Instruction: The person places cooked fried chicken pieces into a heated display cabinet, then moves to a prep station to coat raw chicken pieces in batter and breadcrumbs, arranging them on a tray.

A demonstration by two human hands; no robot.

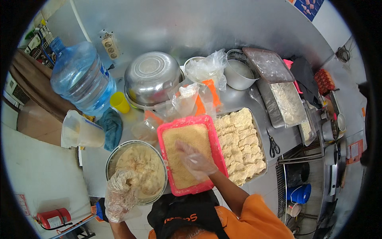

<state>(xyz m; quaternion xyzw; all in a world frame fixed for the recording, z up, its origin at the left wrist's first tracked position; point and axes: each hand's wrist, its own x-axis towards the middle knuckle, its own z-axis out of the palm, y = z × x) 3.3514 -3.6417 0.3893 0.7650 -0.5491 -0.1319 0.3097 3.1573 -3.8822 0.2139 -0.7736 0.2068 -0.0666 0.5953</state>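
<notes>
A round metal bowl [111, 161] holds pale, wet batter with lumpy pieces [150, 182] in it, perhaps meat. My left hand [121, 192], in a batter-smeared clear plastic glove, reaches over the bowl's near left rim. Its fingertips are hidden, so whether they grip a piece cannot be made out. Right of the bowl is a pink plastic tray [219, 155] of fine yellowish crumbs [186, 134]. Over these crumbs is my right hand [195, 161], in a clear glove, its fingers partly blurred. Crumb-coated pieces [240, 143] lie in close rows on a metal tray [265, 162] further right.
Behind stand an upturned metal bowl [153, 79], plastic bags [206, 70] and a metal pot [241, 71]. A yellow cup [120, 102], blue cloth [112, 128], plastic jug [82, 131] and large water bottle [82, 74] are left. Scissors [273, 146] and a flour-filled metal container [285, 103] sit right.
</notes>
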